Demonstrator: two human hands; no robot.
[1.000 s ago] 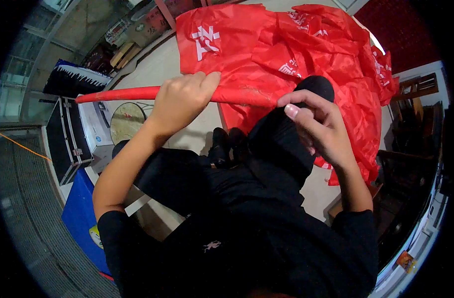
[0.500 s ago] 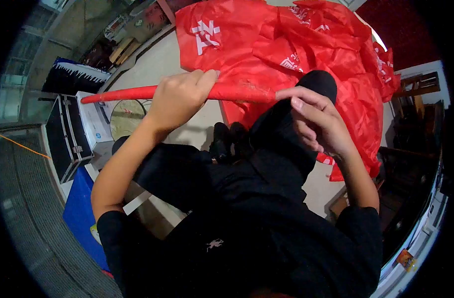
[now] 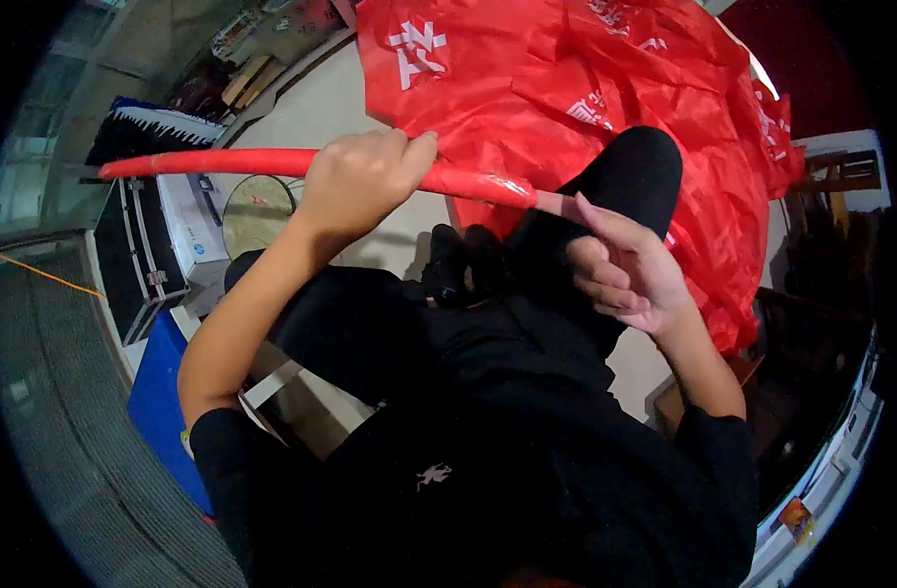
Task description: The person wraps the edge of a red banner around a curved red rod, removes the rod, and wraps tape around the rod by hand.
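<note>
A long, thin rolled-up red banner (image 3: pixel 223 163) lies sideways in front of me. Its right part is shiny, as if under clear tape. My left hand (image 3: pixel 362 181) wraps round the roll right of its middle, fist closed. At the roll's right end is my right hand (image 3: pixel 630 269). Its index finger stretches to touch that end, and its other fingers are loosely curled with nothing visible in them. Whether the fingertip goes inside the roll cannot be made out. Beyond my knees a large crumpled red cloth (image 3: pixel 527 78) with white characters spreads over the floor.
To the left stand a black hard case (image 3: pixel 135 250), a white box (image 3: pixel 194 225) and a blue panel (image 3: pixel 164 402). A round disc (image 3: pixel 257 220) rests near the white box. Dark wooden furniture (image 3: pixel 826 225) is at the right.
The roll's left end has moved left and slightly up in view. The right hand has turned a little and shifted slightly down, its index finger still at the right end.
</note>
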